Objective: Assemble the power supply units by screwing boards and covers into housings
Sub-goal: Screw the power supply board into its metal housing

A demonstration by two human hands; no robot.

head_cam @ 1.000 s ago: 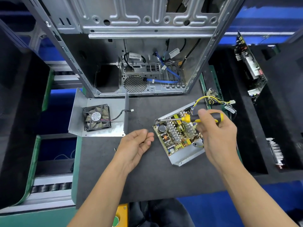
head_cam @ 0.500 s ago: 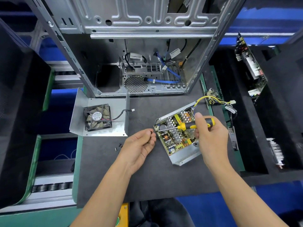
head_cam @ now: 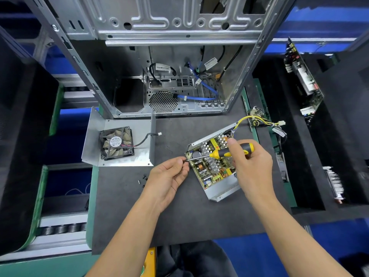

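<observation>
Left hand (head_cam: 169,176): fingers curled, pinching screwdriver tip (head_cam: 185,160).
Right hand (head_cam: 252,162): clenched round yellow-black screwdriver (head_cam: 231,151) handle, above board (head_cam: 211,164).

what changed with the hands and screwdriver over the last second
The right hand swung the screwdriver down and left, so its tip now meets the left hand's fingertips at the near-left corner of the power supply. The left hand, open a second ago, rose and now pinches something small and dark at the tip, seemingly a screw. The fan cover, loose screws and computer case stayed put.
</observation>
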